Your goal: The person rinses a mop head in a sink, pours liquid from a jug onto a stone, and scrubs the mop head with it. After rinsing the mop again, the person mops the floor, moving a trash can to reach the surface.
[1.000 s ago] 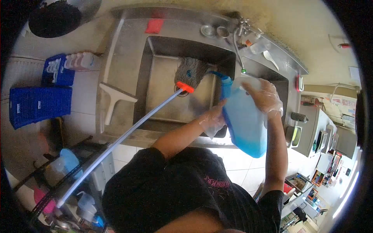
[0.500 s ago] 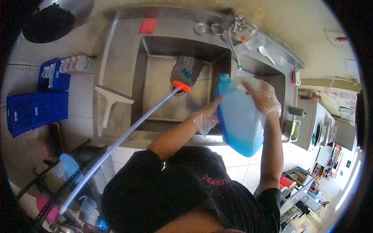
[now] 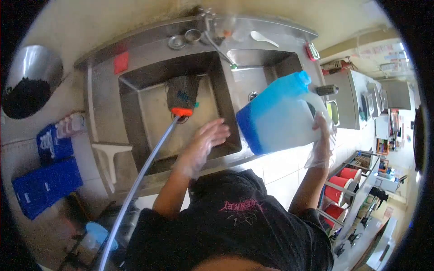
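My right hand (image 3: pixel 322 135), in a clear plastic glove, grips the handle of a large translucent jug (image 3: pixel 282 119) with blue liquid in it. The jug is tilted, its mouth toward the upper right, over the front edge of the sinks. My left hand (image 3: pixel 203 147), also gloved, hangs with fingers stretched out and nothing in it, over the front of the left basin. A mop (image 3: pixel 182 97) with a grey head and orange clamp lies in that basin (image 3: pixel 158 97). Its pale handle (image 3: pixel 138 187) leans over the front edge toward the lower left.
A white squeegee (image 3: pixel 111 158) rests on the left counter, a red cloth (image 3: pixel 121 62) behind it. Small metal bowls (image 3: pixel 177 42), a faucet hose (image 3: pixel 219 49) and a white spoon (image 3: pixel 264 39) line the back. Blue crates (image 3: pixel 47 185) stand at left; red containers (image 3: pixel 337 194) sit on a rack at right.
My left hand has come off the jug and moved left, its fingers opening. The jug has tipped over toward the right in my right hand. The camera view has turned to the right.
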A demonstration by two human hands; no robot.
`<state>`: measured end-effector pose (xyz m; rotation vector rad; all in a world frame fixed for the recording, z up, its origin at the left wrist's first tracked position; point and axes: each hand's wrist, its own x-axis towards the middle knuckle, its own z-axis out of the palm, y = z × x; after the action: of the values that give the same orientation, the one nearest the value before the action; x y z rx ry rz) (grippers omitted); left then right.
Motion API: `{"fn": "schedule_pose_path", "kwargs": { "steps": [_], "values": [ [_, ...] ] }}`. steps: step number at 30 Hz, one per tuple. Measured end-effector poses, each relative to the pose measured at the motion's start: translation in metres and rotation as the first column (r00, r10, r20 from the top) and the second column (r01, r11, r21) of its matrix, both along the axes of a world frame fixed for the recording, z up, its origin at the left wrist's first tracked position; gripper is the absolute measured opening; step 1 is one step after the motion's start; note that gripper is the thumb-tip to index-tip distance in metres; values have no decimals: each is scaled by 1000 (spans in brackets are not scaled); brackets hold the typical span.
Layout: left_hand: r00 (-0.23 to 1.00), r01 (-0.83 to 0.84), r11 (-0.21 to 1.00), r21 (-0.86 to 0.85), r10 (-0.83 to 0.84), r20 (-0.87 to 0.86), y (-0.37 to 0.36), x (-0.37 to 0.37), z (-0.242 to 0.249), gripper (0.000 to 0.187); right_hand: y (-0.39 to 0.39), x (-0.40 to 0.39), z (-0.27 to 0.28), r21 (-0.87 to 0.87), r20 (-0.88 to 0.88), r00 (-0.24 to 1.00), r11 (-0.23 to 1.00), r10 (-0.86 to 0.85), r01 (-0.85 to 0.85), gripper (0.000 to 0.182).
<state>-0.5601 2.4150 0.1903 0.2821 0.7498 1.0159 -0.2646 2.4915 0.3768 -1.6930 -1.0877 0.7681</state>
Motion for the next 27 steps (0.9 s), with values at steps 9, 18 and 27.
{"fn": "schedule_pose_path", "kwargs": {
  "steps": [9, 18, 27],
  "values": [
    [978, -118, 974, -191, 80, -195, -57, 44, 8, 43, 98, 78, -118, -442, 220, 936, 884, 274, -155, 58],
    [952, -260, 933, -251, 203, -231, -46, 147, 8, 38, 181, 107, -305, -585, 270, 837, 772, 476, -250, 76],
    [892, -314, 914, -257, 192, -409, -21, 175, 23, 37, 197, 126, -322, -678, 179, 597, 537, 782, -501, 84]
  ]
}}
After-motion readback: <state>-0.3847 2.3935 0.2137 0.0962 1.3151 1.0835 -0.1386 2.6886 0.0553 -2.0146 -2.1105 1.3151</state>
